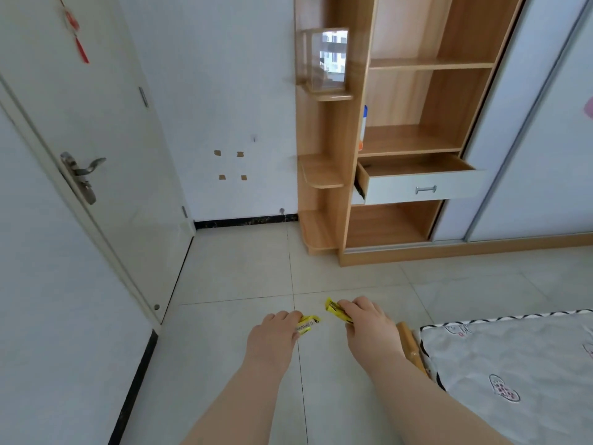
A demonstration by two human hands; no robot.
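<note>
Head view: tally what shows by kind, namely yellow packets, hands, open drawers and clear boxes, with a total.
Yellow packets: 2, left packet, right packet
Hands: 2, left hand, right hand
Open drawers: 1, drawer
Clear boxes: 1, clear box
Total: 6

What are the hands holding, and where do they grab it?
The left hand pinches the left yellow packet by one end; the right hand, the right yellow packet likewise.

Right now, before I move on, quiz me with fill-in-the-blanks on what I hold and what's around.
The left hand holds the left packet and the right hand the right packet; both are ____ in colour.
The drawer of the wooden shelf unit stands ____.
The patterned bed cover lies to the person's ____.
Missing words: yellow; open; right.
</note>
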